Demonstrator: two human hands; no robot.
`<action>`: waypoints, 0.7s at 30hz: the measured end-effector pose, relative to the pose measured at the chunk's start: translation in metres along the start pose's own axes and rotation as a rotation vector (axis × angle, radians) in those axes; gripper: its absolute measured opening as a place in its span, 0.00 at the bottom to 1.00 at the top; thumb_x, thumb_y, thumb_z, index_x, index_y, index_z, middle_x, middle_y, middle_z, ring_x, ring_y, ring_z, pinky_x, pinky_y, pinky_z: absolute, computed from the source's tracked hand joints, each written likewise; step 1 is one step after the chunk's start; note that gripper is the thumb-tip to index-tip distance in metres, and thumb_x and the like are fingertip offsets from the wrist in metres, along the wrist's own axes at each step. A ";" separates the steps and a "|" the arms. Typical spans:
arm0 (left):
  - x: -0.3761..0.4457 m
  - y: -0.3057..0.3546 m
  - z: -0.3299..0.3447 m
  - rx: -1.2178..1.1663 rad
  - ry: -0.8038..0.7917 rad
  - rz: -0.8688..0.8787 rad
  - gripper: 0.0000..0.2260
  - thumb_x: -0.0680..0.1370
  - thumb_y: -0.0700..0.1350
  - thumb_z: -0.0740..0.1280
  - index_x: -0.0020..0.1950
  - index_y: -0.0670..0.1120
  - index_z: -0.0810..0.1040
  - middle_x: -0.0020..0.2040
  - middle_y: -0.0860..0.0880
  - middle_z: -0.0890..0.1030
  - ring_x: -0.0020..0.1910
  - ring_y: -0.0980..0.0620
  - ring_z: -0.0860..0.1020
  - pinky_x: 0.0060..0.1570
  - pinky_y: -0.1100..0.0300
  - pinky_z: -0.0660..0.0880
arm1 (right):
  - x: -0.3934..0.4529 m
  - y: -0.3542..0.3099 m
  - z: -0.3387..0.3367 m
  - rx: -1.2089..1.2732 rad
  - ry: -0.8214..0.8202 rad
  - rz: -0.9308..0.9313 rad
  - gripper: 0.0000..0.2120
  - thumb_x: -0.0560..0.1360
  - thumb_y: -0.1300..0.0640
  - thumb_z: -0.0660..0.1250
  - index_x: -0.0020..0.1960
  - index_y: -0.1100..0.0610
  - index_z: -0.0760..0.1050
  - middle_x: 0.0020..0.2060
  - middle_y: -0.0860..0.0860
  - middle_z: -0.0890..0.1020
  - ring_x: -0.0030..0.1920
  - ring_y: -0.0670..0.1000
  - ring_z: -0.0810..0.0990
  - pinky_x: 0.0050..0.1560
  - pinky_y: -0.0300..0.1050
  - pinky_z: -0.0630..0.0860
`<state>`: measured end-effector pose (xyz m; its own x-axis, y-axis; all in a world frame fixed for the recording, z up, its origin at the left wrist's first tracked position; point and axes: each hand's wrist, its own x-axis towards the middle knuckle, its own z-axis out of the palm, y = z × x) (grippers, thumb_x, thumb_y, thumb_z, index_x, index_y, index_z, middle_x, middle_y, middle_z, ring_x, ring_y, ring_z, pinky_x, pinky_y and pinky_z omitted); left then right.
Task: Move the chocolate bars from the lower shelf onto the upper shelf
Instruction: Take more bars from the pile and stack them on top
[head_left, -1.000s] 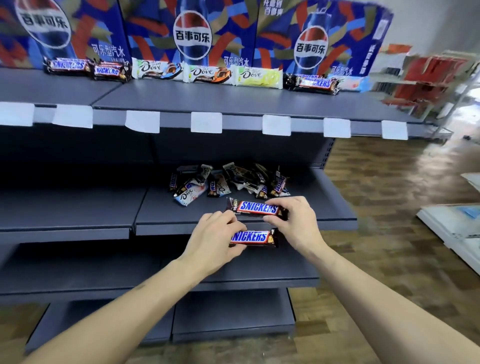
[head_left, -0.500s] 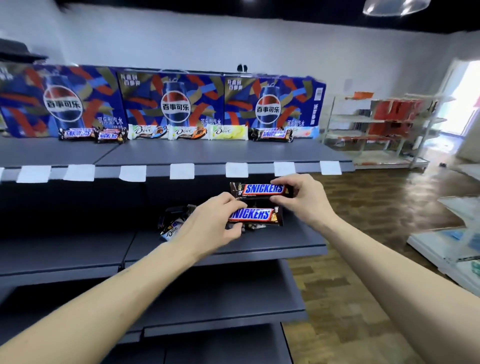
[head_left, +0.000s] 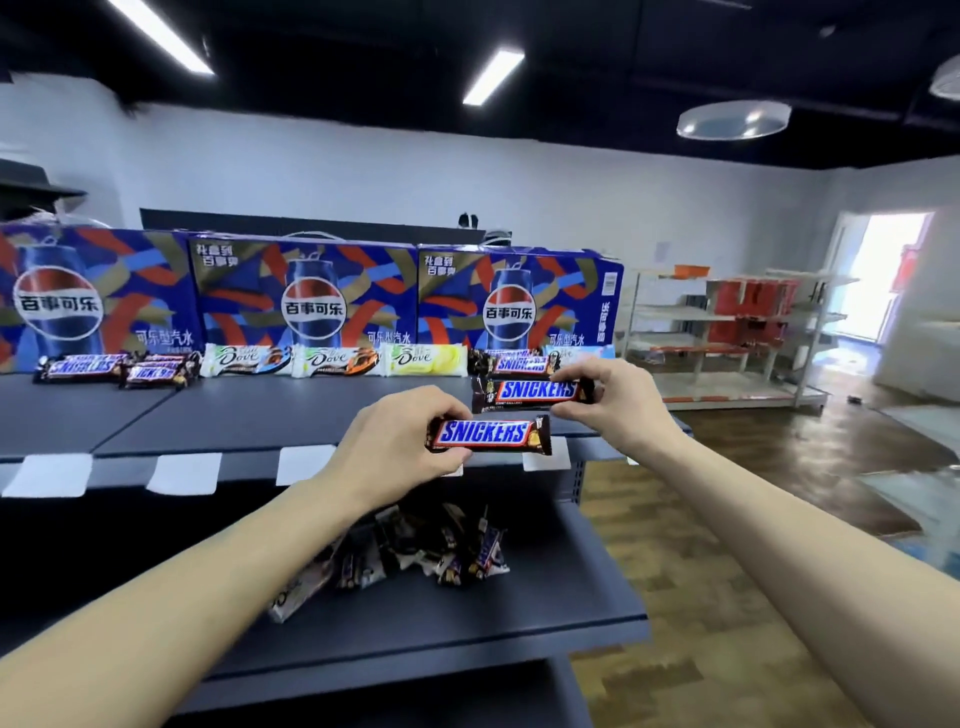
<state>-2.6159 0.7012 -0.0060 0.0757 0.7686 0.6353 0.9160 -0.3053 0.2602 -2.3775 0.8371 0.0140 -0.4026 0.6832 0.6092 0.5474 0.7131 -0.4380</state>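
My left hand (head_left: 397, 447) pinches a Snickers bar (head_left: 491, 434) by its left end, level with the front edge of the upper shelf (head_left: 260, 415). My right hand (head_left: 621, 405) pinches a second Snickers bar (head_left: 535, 392) by its right end, slightly higher and over the upper shelf. A pile of chocolate bars (head_left: 415, 551) lies on the lower shelf (head_left: 519, 608), partly hidden by my left forearm. Along the back of the upper shelf sit Snickers bars (head_left: 111, 366), three Dove bars (head_left: 332, 359) and another Snickers bar (head_left: 517, 362).
Three blue Pepsi cartons (head_left: 311, 296) stand along the back of the upper shelf. White price tags (head_left: 184, 473) line its front edge. White racks with red items (head_left: 743, 322) stand at the right across a wooden floor (head_left: 727, 571).
Both hands rose from the lower shelf to the height of the upper shelf, each carrying its Snickers bar. My view tilted upward.
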 end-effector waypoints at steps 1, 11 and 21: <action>0.007 -0.003 0.002 0.001 0.006 -0.016 0.11 0.70 0.51 0.73 0.50 0.57 0.78 0.45 0.63 0.79 0.45 0.62 0.75 0.41 0.65 0.71 | 0.007 0.005 0.001 0.000 -0.003 0.012 0.16 0.66 0.55 0.80 0.52 0.50 0.82 0.46 0.45 0.82 0.45 0.43 0.78 0.44 0.28 0.69; 0.060 -0.030 0.034 0.091 -0.041 -0.082 0.11 0.71 0.53 0.73 0.51 0.58 0.77 0.47 0.62 0.79 0.46 0.61 0.73 0.40 0.73 0.64 | 0.061 0.052 0.028 -0.029 -0.079 0.049 0.16 0.67 0.56 0.79 0.53 0.52 0.82 0.46 0.47 0.81 0.45 0.45 0.77 0.40 0.22 0.67; 0.112 -0.032 0.077 0.199 -0.041 -0.139 0.16 0.70 0.61 0.72 0.55 0.59 0.78 0.49 0.59 0.80 0.49 0.56 0.75 0.50 0.57 0.72 | 0.113 0.113 0.051 0.042 -0.193 0.037 0.14 0.66 0.60 0.77 0.51 0.51 0.82 0.47 0.48 0.83 0.45 0.47 0.79 0.47 0.38 0.75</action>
<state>-2.6059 0.8407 0.0008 -0.0442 0.8191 0.5719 0.9780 -0.0814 0.1921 -2.3986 1.0025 -0.0004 -0.5186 0.7233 0.4560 0.5346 0.6905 -0.4873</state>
